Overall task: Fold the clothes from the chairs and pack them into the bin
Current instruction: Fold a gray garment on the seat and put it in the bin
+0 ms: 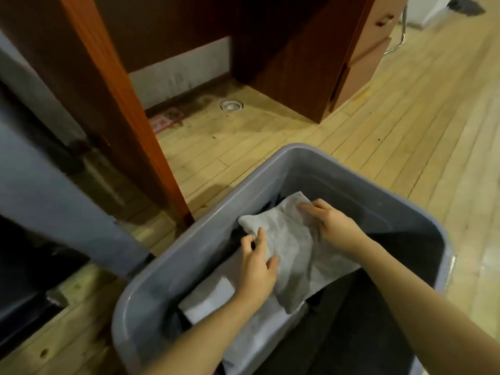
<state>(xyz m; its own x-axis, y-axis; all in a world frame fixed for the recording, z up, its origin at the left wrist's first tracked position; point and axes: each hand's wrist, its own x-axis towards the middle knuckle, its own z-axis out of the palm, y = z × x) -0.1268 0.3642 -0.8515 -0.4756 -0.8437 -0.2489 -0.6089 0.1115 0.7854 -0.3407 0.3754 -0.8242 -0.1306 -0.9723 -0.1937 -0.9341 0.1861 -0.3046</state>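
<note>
Folded light-grey soft cloth garment lies atop darker clothes inside grey plastic bin | left hand pinches its near edge, right hand presses flat, fingers nearly straight | risk: fold springs open on release (loose corner overhangs).
</note>
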